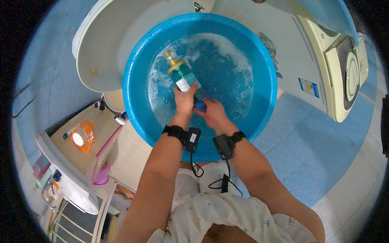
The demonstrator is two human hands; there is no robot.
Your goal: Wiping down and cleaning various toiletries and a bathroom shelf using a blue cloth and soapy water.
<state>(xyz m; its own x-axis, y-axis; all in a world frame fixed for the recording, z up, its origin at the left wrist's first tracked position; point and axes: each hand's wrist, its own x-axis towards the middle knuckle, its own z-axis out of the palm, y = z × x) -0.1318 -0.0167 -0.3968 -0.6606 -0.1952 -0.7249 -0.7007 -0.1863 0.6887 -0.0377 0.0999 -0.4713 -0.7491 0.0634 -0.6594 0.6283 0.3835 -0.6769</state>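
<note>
A large round blue plastic tub point(132, 121) holds water with white foam. Over the water, my left hand point(184, 100) grips a clear bottle of teal liquid point(187, 77) by its body. The bottle has a gold collar, a gold top pointing to the upper left and a white label bearing writing. My right hand point(214, 114) holds a small dark blue round thing point(200, 106) at the lower end of the bottle; whether it is part of the bottle I cannot tell. Black straps with small boxes and cables are on both wrists.
A white tub point(100, 54) stands behind at the left. On the right is a washing machine point(331, 76). A low shelf point(106, 130) at the left bears an orange holder point(88, 136) and small bottles, beside a white basin point(73, 191). Blue tiles point(291, 145) cover part of the floor.
</note>
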